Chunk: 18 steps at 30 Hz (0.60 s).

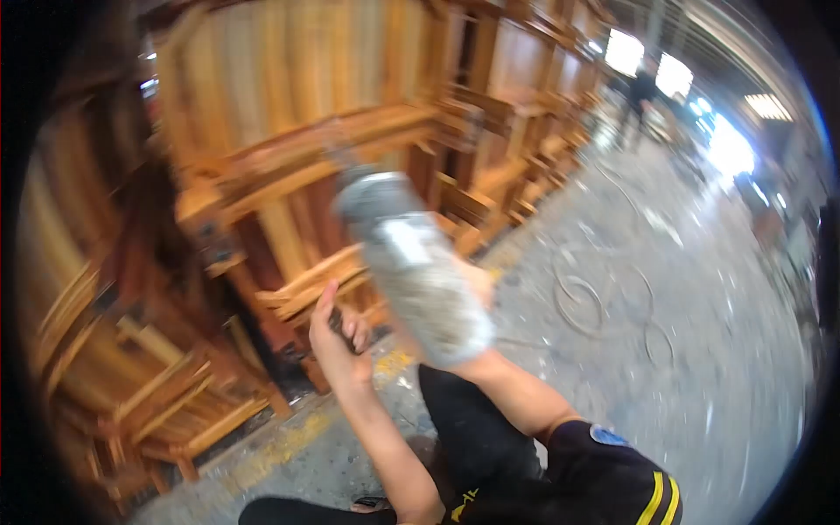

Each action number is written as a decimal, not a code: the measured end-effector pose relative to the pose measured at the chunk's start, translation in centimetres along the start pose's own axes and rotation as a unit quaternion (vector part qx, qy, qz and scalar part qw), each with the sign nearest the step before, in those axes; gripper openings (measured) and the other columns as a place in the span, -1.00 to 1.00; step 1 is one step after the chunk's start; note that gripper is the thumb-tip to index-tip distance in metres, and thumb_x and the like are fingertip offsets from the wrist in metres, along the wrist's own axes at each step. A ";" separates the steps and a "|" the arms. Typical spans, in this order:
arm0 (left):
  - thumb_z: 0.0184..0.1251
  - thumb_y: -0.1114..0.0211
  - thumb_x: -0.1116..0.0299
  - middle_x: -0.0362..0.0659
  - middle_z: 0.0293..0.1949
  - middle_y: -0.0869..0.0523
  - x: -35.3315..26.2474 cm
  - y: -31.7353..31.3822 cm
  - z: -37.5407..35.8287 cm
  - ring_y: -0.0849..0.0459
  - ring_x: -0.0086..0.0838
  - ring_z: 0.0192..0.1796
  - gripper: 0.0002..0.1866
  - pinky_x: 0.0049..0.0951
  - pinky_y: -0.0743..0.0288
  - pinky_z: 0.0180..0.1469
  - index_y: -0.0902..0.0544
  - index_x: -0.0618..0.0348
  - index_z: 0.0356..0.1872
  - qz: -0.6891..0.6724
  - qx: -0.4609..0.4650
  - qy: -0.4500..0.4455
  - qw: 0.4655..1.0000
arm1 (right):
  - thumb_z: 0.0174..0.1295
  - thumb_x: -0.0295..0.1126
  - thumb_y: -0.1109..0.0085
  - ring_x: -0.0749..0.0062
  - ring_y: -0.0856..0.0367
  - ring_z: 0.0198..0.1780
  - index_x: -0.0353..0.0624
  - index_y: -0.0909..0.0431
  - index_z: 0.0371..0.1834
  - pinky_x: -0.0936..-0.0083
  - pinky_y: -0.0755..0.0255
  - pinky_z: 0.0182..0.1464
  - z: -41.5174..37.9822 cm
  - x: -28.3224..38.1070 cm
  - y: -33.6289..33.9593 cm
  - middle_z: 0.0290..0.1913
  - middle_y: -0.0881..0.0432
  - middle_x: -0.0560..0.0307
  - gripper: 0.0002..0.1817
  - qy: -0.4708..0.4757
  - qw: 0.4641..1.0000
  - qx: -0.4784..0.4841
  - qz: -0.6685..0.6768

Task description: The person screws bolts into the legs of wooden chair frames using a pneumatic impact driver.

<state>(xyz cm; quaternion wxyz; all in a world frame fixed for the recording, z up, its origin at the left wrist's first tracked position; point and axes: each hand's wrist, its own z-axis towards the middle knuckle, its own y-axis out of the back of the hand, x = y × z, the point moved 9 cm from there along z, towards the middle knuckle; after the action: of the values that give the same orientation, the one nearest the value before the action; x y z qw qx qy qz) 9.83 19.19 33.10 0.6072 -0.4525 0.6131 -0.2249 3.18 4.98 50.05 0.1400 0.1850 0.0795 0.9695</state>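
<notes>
A grey power drill-like tool (420, 271), smeared by motion, fills the middle of the view. Its narrow tip (337, 144) points up and left, toward the wooden furniture (289, 149). Behind its body, my right hand (475, 284) is closed around it; most of the fingers are hidden. Lower and to the left, my left hand (346, 332) is raised in front of a wooden rail, with curled fingers against a small dark object (339, 322) too blurred to name. My left hand is apart from the tool.
More slatted wooden furniture (131, 385) stands at the left, and further pieces (525, 131) run back in a row. A pale hose (582, 306) lies in loops on the grey floor (709, 376). A person (639, 101) stands far off near bright openings.
</notes>
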 end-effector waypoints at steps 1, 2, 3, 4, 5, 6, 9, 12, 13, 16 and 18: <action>0.25 -0.06 0.26 -0.33 -0.72 -0.26 4.3 1.8 1.7 -0.15 -0.62 -0.76 -0.51 -0.65 0.00 -0.72 -0.45 0.32 0.16 -0.075 0.048 0.050 0.995 | -0.13 -0.51 -0.35 0.18 -0.64 -0.33 -0.33 -0.54 -0.14 0.45 -0.50 -0.24 0.2 -1.1 0.0 -0.32 -0.62 -0.04 -0.60 -0.015 0.998 -0.032 0.049; 0.19 -0.09 0.23 -0.36 -0.72 -0.32 6.7 3.1 1.5 -0.20 -0.61 -0.76 -0.61 -0.63 0.00 -0.74 -0.57 0.24 -0.03 -0.084 -0.006 0.088 0.993 | -0.17 -0.52 -0.36 0.14 -0.63 -0.35 -0.32 -0.54 -0.16 0.46 -0.49 -0.25 -0.6 -3.2 -0.7 -0.34 -0.60 -0.06 -0.59 -0.130 0.980 -0.024 0.146; 0.14 -0.09 0.20 -0.37 -0.70 -0.39 10.1 7.2 3.3 -0.24 -0.61 -0.75 -0.76 -0.61 -0.01 -0.76 -0.60 0.12 -0.32 -0.031 -0.010 0.099 0.995 | -0.19 -0.52 -0.35 0.11 -0.61 -0.36 -0.30 -0.52 -0.21 0.44 -0.47 -0.27 -0.3 -3.0 -0.3 -0.38 -0.57 -0.05 -0.62 -0.045 0.993 -0.051 0.095; 0.17 -0.06 0.21 -0.36 -0.68 -0.44 13.1 7.8 2.8 -0.27 -0.61 -0.74 -0.82 -0.58 -0.01 -0.78 -0.51 0.02 -0.51 -0.122 0.012 0.200 0.972 | -0.20 -0.51 -0.36 0.11 -0.59 -0.36 -0.29 -0.50 -0.25 0.43 -0.45 -0.28 -0.8 -4.1 -0.7 -0.40 -0.54 -0.04 -0.62 -0.073 0.993 -0.035 0.091; 0.19 -0.05 0.22 -0.32 -0.68 -0.45 14.4 9.2 2.8 -0.28 -0.57 -0.74 -0.81 -0.57 -0.03 -0.77 -0.50 0.04 -0.52 -0.107 -0.001 0.196 0.975 | -0.22 -0.49 -0.37 0.06 -0.57 -0.36 -0.29 -0.48 -0.28 0.43 -0.43 -0.30 -1.2 -5.0 -1.1 -0.41 -0.53 -0.05 -0.63 -0.097 0.989 -0.032 0.109; 0.21 -0.04 0.23 -0.29 -0.68 -0.45 15.5 10.2 3.1 -0.29 -0.54 -0.74 -0.80 -0.57 -0.04 -0.76 -0.49 0.07 -0.52 -0.095 -0.009 0.186 0.978 | -0.23 -0.48 -0.37 0.02 -0.56 -0.36 -0.28 -0.46 -0.32 0.42 -0.42 -0.31 -1.4 -5.8 -1.5 -0.42 -0.51 -0.06 -0.64 -0.114 0.985 -0.028 0.130; 0.29 0.01 0.26 -0.23 -0.66 -0.44 18.1 13.2 4.6 -0.30 -0.48 -0.72 -0.75 -0.56 -0.08 -0.74 -0.47 0.13 -0.53 -0.094 -0.058 0.167 0.980 | -0.26 -0.47 -0.38 -0.10 -0.50 -0.35 -0.27 -0.41 -0.38 0.40 -0.39 -0.33 -1.7 -7.8 -1.6 -0.42 -0.49 -0.10 -0.64 -0.095 0.989 0.003 0.115; 0.32 0.04 0.29 -0.19 -0.59 -0.45 19.6 14.7 5.4 -0.31 -0.44 -0.68 -0.75 -0.55 -0.12 -0.72 -0.44 0.17 -0.51 -0.204 0.001 0.214 0.955 | -0.27 -0.46 -0.38 -0.17 -0.46 -0.34 -0.27 -0.36 -0.43 0.37 -0.36 -0.35 -1.7 -8.9 -1.6 -0.43 -0.47 -0.13 -0.63 -0.111 0.985 0.004 0.131; 0.33 0.05 0.33 -0.20 -0.52 -0.45 20.5 16.4 6.1 -0.32 -0.47 -0.62 -0.79 -0.54 -0.14 -0.72 -0.50 0.24 -0.34 -0.207 0.045 0.225 0.951 | -0.27 -0.46 -0.38 -0.17 -0.46 -0.34 -0.27 -0.36 -0.43 0.37 -0.36 -0.35 -1.8 -9.1 -1.5 -0.43 -0.47 -0.13 -0.63 -0.110 0.985 0.004 0.131; 0.32 0.04 0.34 -0.19 -0.50 -0.46 21.3 21.1 7.0 -0.34 -0.49 -0.58 -0.70 -0.55 -0.18 -0.70 -0.52 0.34 -0.08 -0.115 -0.020 0.230 0.966 | -0.26 -0.48 -0.36 -0.17 -0.49 -0.33 -0.29 -0.40 -0.39 0.39 -0.38 -0.34 -2.1 -9.7 -1.3 -0.45 -0.49 -0.13 -0.64 -0.125 0.985 0.003 0.122; 0.28 0.01 0.38 -0.18 -0.48 -0.47 20.9 22.1 7.4 -0.38 -0.50 -0.54 -0.59 -0.57 -0.21 -0.68 -0.47 0.37 0.11 -0.085 0.017 0.220 0.972 | -0.26 -0.50 -0.34 -0.17 -0.51 -0.33 -0.30 -0.44 -0.34 0.41 -0.40 -0.33 -2.0 -9.9 -0.8 -0.46 -0.52 -0.14 -0.65 -0.151 0.980 -0.013 0.127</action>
<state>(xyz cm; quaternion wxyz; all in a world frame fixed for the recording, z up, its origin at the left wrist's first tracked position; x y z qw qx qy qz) 13.69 14.78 2.37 0.4434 -0.4318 0.6873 -0.3802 11.47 2.54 44.71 0.0288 0.3359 0.0206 0.9412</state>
